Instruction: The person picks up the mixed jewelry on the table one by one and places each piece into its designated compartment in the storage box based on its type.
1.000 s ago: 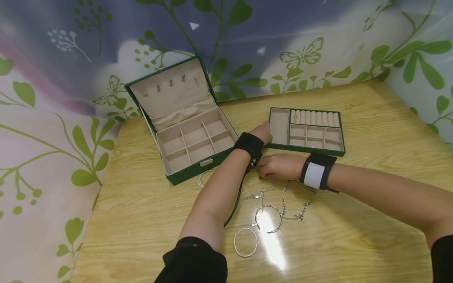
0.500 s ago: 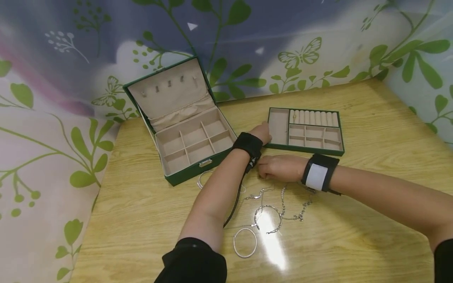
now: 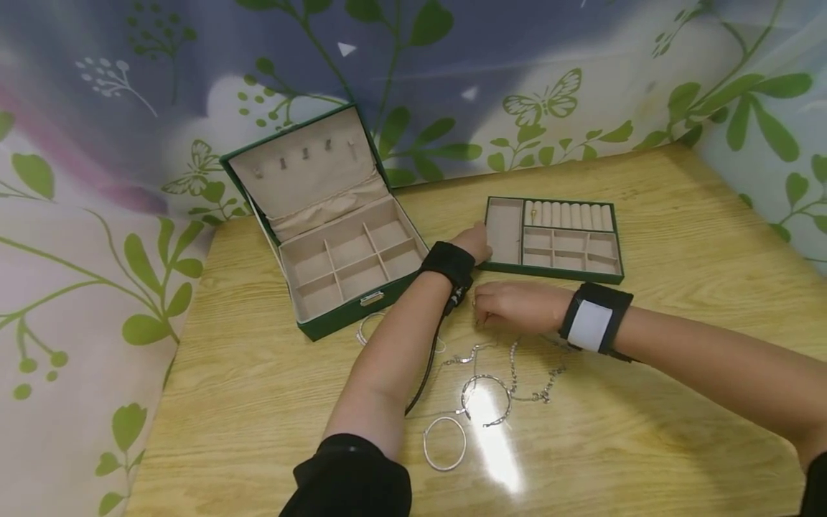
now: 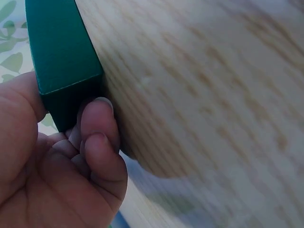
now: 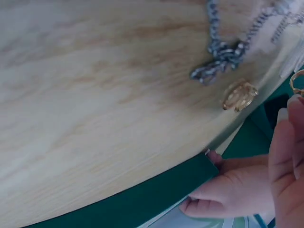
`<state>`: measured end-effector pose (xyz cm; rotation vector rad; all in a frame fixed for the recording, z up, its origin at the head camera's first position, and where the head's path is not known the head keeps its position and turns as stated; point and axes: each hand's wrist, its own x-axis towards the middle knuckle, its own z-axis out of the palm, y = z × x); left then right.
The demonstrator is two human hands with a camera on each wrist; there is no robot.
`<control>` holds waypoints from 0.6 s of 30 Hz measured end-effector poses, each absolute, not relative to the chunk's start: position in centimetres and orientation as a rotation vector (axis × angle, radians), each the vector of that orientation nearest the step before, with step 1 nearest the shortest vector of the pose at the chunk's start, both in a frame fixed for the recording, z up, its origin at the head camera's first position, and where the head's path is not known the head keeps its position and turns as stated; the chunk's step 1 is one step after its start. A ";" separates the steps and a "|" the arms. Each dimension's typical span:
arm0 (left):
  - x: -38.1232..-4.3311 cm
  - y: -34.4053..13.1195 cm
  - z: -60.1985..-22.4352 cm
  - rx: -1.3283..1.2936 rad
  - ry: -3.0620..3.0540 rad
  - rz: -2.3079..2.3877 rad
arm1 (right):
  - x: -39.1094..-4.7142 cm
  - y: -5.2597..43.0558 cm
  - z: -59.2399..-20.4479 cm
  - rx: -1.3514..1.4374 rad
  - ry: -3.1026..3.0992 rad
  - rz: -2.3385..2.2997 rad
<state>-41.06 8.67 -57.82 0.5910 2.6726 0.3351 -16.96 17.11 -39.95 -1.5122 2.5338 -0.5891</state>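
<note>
My left hand (image 3: 472, 243) grips the left end of a green jewelry tray (image 3: 507, 233), with the thumb on one side of its corner and the fingers curled by the other in the left wrist view. My right hand (image 3: 520, 305) is just in front of the tray. Its fingertips pinch a gold ring (image 5: 297, 81), partly cut off by the right wrist view's edge. A second gold ring (image 5: 240, 95) lies on the wooden table beside a silver chain (image 5: 221, 61). One more gold ring (image 3: 533, 213) sits in the tray's padded ring rolls.
An open green jewelry box (image 3: 349, 309) with bare compartments stands to the left, its lid tilted back. Silver bangles (image 3: 444, 444) and necklaces (image 3: 545, 388) lie toward the front. Behind the table hangs a leaf-patterned cloth (image 3: 439, 86).
My right hand has shifted slightly right, away from my left wrist, with the gold ring at its fingertips. My left hand keeps its grip on the tray.
</note>
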 end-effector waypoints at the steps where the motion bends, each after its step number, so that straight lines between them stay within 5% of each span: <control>1: -40.8 8.6 -57.4 0.587 2.673 0.336 | -16.9 17.3 -39.8 -1.482 2.561 -0.586; 12: -46.0 9.6 -64.4 0.560 2.692 0.363 | -16.1 18.5 -37.7 -1.058 2.864 -0.586; 18: -40.5 8.5 -57.1 0.555 2.679 0.355 | -16.3 19.4 -36.7 -0.870 2.927 -0.648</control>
